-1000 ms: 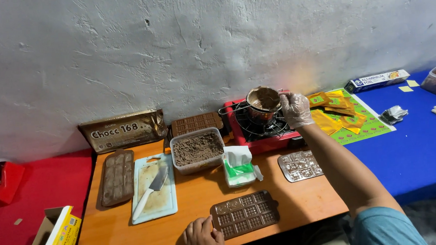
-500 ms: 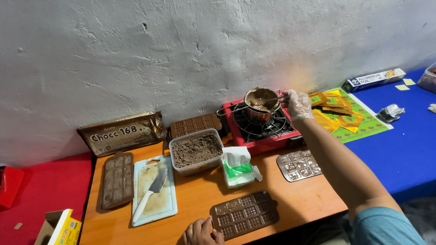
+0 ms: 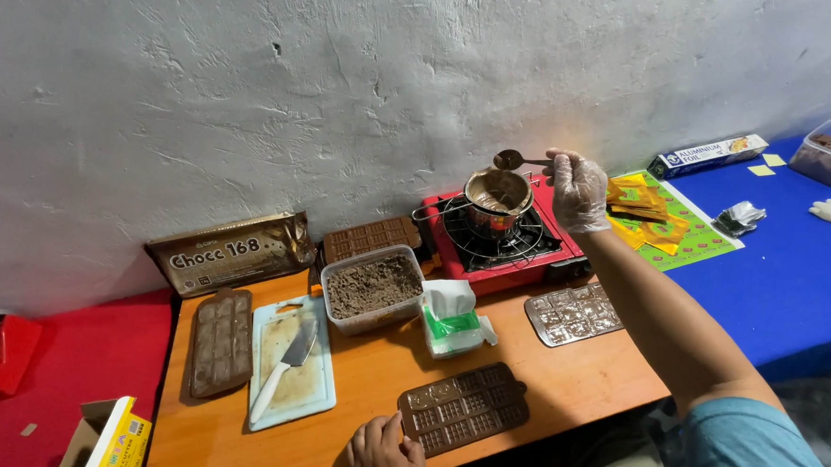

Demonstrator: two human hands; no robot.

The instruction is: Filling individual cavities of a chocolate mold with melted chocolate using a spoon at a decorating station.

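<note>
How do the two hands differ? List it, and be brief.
The right hand wears a clear plastic glove; the left hand is bare. The right hand is raised over the small pot on the red stove, gripping a spoon; the left hand lies on the wooden table, touching the brown mould. Both belong to the same person.

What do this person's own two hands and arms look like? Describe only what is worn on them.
The right hand wears a thin, clear, crinkly disposable glove that ends at the wrist. The forearm behind it is bare up to a short teal sleeve. The left hand wears no glove; only the hand shows at the frame's lower edge, with no sleeve, watch or ring visible.
</note>
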